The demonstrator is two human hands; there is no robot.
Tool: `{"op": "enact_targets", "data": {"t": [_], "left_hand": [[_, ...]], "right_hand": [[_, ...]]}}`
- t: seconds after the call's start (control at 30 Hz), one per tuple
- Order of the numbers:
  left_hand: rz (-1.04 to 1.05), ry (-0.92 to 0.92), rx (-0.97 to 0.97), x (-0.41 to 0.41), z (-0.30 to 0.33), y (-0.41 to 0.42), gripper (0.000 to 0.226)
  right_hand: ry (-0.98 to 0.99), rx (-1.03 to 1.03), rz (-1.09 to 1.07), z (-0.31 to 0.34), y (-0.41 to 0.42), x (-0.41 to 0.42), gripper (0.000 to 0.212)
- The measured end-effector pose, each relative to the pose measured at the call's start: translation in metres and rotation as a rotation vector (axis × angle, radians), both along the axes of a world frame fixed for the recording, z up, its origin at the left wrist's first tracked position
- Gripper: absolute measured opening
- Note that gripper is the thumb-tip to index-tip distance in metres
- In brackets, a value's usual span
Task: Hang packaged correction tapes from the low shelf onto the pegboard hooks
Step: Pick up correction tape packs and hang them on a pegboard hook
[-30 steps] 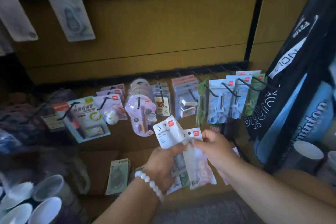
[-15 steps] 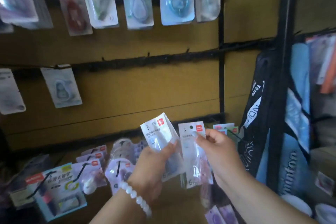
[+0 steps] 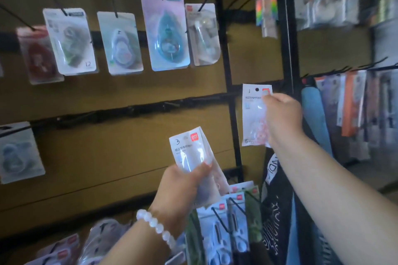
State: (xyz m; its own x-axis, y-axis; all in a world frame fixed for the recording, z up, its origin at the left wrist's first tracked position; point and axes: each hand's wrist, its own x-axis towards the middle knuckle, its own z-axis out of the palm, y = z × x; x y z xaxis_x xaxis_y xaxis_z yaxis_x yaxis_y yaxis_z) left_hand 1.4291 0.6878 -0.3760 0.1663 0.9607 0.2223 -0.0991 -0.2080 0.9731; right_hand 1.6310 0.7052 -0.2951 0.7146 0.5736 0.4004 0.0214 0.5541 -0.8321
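My right hand (image 3: 281,117) pinches one white correction-tape packet (image 3: 252,114) by its top right corner and holds it upright in front of the black upright post, its hang hole showing. Lower and to the left, my left hand (image 3: 183,191) grips a small stack of similar packets (image 3: 189,150), tilted, with a red logo at the top. The brown pegboard (image 3: 129,140) carries rows of black hooks; a bare hook rail (image 3: 163,106) runs between the two hands' heights. Several carded correction tapes (image 3: 165,30) hang on the row above.
A black vertical frame post (image 3: 288,38) divides this board from another rack of hanging stationery (image 3: 353,103) on the right. Below my hands hang scissors packs (image 3: 224,230). A dark printed bag (image 3: 277,211) hangs at lower right. One packet hangs at far left (image 3: 17,153).
My view has tilted up from the low shelf to the upper pegboard rows. My right hand has separated one packet from the stack and raised it up and right; my left hand keeps the others.
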Motion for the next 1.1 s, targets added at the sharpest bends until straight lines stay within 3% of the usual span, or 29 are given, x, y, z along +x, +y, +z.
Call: {"op": "enact_targets", "data": {"t": [0.3,0.77,1.1], "left_hand": [[-0.036,0.062,-0.056,0.053,-0.002,0.016,0.032],[-0.024,0.043,-0.063,0.066,-0.003,0.030,0.035],[-0.030,0.026,-0.036,0.071,0.000,0.035,0.032]], "right_hand": [[-0.086,-0.064,-0.057,0.004,0.033,0.042,0.030],[-0.175,-0.066,-0.144,0.015,0.048,0.053,0.036],[-0.234,-0.218,-0.057,0.018,0.073,0.041,0.039]]}}
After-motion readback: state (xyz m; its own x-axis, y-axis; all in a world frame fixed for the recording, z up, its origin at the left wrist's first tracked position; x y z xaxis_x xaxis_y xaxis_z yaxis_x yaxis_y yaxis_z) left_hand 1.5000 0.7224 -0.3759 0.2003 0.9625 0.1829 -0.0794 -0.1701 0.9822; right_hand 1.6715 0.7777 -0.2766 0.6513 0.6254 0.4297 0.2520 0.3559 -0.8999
